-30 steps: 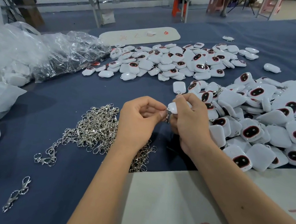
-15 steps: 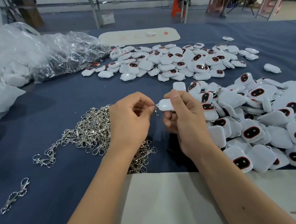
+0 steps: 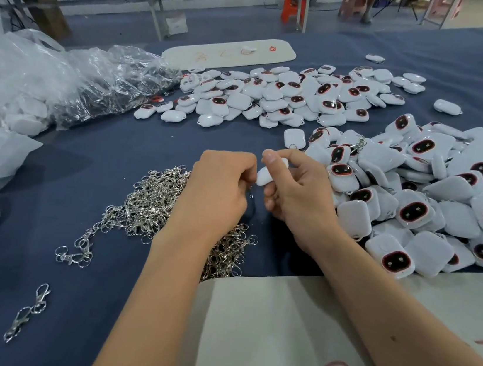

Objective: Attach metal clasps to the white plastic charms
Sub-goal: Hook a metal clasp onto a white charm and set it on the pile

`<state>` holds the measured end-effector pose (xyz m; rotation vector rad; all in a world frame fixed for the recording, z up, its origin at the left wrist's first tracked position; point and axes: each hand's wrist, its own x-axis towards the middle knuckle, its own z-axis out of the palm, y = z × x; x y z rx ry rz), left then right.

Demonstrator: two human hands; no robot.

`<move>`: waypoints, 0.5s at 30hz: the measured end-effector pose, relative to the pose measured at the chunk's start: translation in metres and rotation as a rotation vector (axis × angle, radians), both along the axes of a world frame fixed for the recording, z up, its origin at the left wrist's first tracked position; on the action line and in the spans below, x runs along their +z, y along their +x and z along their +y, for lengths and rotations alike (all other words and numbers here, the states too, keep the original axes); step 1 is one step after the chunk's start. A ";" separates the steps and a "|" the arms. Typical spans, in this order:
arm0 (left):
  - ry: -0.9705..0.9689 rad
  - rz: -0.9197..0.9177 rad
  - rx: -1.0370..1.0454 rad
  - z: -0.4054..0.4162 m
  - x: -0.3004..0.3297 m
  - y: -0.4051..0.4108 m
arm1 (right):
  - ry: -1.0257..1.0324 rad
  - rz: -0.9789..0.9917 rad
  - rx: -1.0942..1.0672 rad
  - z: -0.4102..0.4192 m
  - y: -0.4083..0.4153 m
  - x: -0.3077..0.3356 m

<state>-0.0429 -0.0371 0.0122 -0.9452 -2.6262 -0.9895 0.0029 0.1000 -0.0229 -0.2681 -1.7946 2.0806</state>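
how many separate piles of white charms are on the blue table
2. One pile lies farther back in the middle; a bigger heap sits at the right beside the right hand. A few strays lie apart, and more may sit inside the plastic bags.

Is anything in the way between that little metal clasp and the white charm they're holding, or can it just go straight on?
Nothing visible stands between them. The right hand pinches the charm, and the left hand holds the clasp right beside its lower end, above bare blue cloth. The exact joining point is hidden by the fingers.
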 end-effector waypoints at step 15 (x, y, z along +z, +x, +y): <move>0.886 -0.862 0.086 0.017 -0.005 0.012 | -0.403 0.141 0.157 0.005 0.002 0.011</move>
